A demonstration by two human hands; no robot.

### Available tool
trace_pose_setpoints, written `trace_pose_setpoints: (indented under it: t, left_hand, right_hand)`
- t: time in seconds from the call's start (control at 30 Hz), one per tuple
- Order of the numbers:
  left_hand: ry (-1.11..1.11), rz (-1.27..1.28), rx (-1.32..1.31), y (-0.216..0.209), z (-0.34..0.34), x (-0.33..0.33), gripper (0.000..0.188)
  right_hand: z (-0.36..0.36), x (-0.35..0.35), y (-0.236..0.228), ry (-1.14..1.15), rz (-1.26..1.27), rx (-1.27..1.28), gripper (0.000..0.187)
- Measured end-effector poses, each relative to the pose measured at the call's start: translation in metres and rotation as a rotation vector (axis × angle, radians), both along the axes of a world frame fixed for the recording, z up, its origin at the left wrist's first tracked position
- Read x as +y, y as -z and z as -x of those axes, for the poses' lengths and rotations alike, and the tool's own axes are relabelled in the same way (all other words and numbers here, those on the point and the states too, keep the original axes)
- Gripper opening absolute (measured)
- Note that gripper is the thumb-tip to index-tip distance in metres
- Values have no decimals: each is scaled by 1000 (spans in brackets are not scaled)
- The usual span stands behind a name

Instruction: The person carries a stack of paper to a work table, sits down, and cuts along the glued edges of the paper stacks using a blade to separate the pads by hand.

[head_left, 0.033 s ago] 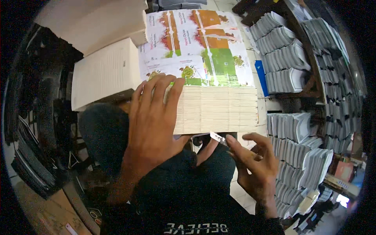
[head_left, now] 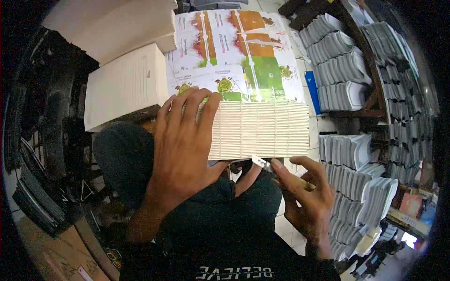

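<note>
A long stack of cream folded paper sections (head_left: pixel 260 131) lies in front of me, its ribbed folded edges facing up with lines of stitch marks across them. My left hand (head_left: pixel 185 133) lies over the stack's left end, open, fingers stretched forward and slightly apart, thumb by the near edge. In my right hand (head_left: pixel 304 194), closed between thumb and fingers, is a small knife (head_left: pixel 261 162) with a short light blade. Its tip meets the near edge of the stack around the middle. Most of the knife's handle is hidden by the fingers.
Printed sheets (head_left: pixel 262 70) in orange, green and white cover the surface beyond. A cream paper block (head_left: pixel 126 86) stands at the left. Paper piles fill a wooden shelf (head_left: pixel 375 100) and the floor (head_left: pixel 358 154) on the right. A blue flat piece (head_left: pixel 312 92) leans by the shelf.
The knife tip has shifted slightly away from me, onto the near edge of the stack. My left hand stays in place.
</note>
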State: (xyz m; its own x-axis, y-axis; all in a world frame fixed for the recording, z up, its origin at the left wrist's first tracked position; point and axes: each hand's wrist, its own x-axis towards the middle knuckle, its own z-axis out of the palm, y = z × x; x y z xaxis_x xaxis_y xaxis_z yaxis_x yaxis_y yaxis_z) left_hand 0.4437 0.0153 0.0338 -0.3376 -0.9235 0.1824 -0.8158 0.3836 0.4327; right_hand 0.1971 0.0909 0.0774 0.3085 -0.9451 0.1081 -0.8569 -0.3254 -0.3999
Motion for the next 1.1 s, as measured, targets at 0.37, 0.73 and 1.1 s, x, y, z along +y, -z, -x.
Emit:
trace_pose_setpoints:
  t: [0.37,0.73,1.1]
  left_hand:
    - [-28,27,-20,4,0,2,96]
    - [-28,35,-43,6,1,3,98]
    - [-53,38,-37,7,0,3,97]
  right_hand:
    - [3,-8,11,-105,72,5,60]
    - [-12,-6,30,-13,201,-82,57]
    - [-3,-14,22,-79,121,-87,70]
